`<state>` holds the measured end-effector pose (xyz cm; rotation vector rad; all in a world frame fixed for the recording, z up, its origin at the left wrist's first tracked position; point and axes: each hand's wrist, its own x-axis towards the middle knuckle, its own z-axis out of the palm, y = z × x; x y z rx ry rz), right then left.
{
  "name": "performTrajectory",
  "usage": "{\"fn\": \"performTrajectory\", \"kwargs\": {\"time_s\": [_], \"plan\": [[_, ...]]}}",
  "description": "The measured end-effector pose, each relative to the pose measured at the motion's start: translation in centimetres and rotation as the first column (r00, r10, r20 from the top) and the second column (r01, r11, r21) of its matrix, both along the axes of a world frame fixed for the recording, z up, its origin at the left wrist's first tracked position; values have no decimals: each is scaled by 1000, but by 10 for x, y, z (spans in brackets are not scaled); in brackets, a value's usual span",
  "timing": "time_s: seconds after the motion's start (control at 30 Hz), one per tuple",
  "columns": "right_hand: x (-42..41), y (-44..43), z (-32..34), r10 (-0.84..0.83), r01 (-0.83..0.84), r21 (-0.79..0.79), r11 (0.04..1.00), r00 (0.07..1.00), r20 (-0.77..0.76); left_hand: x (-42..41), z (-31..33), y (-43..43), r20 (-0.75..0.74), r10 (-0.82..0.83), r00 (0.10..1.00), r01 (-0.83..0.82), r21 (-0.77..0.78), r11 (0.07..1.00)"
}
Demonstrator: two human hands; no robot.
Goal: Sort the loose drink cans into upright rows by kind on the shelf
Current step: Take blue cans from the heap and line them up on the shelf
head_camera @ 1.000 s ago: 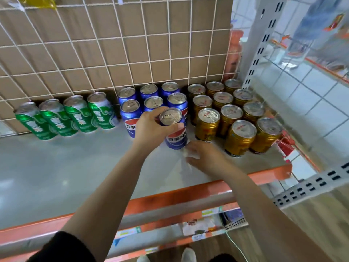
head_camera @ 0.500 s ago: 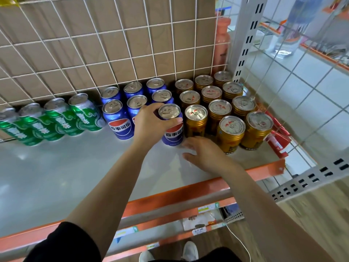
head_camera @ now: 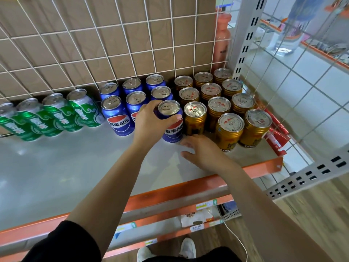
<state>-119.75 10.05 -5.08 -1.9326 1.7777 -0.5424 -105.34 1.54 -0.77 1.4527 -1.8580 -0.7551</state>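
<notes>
Grey shelf (head_camera: 56,173), wire-grid back (head_camera: 113,35) | grips blue can (head_camera: 173,132) with left hand (head_camera: 149,125), upright at front of blue block (head_camera: 115,118), just beside gold cans (head_camera: 229,129), closing row by kind | holds right hand (head_camera: 204,153) open and empty by can base, likely tip guard | green cans (head_camera: 56,115) far left

Cans (head_camera: 120,118) — green, blue, gold — orange-edged shelf (head_camera: 181,188).

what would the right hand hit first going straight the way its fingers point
Probably the right hand meets the base of the blue Pepsi can the left hand grips; a gold can stands close beside.
</notes>
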Motion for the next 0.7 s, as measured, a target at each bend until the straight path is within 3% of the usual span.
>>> {"fn": "performTrajectory", "kwargs": {"time_s": [0.7], "plan": [[7,7,2,-20,21,15,1000,998,-57,3,-2,6,16,38,999,-37,-5,999]]}}
